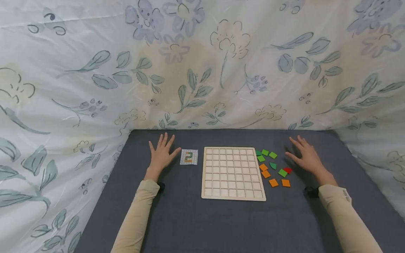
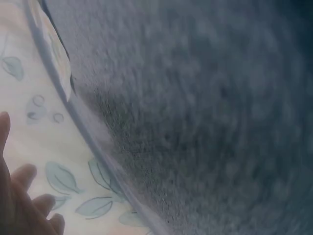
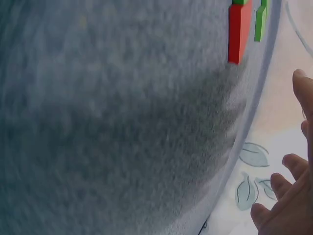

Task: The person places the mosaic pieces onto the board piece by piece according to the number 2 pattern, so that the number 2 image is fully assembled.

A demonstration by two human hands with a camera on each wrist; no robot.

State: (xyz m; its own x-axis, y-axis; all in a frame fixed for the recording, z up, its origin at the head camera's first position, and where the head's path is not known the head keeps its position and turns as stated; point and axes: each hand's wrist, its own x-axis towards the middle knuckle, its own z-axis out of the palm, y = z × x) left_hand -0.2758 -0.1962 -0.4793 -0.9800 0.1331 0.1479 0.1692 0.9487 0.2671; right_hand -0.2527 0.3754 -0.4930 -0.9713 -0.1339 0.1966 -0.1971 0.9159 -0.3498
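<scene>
My left hand (image 1: 161, 154) is at the left of the table with its fingers spread, holding nothing. Just right of its thumb lies a small pattern card (image 1: 189, 157) printed with a grid and a coloured figure. My right hand (image 1: 307, 158), fingers spread too, holds nothing at the right. Between the hands lies a square wooden grid board (image 1: 233, 173), its cells bare. Along the board's right side are scattered several orange tiles (image 1: 273, 182), several green tiles (image 1: 282, 173) and a red tile (image 1: 287, 170). The red tile (image 3: 238, 34) appears near the top of the right wrist view.
A dark grey cloth (image 1: 190, 225) covers the table. Floral curtains (image 1: 196, 70) hang behind it and down both sides. Each wrist wears a dark band, with the right band (image 1: 312, 192) below the sleeve's cuff edge.
</scene>
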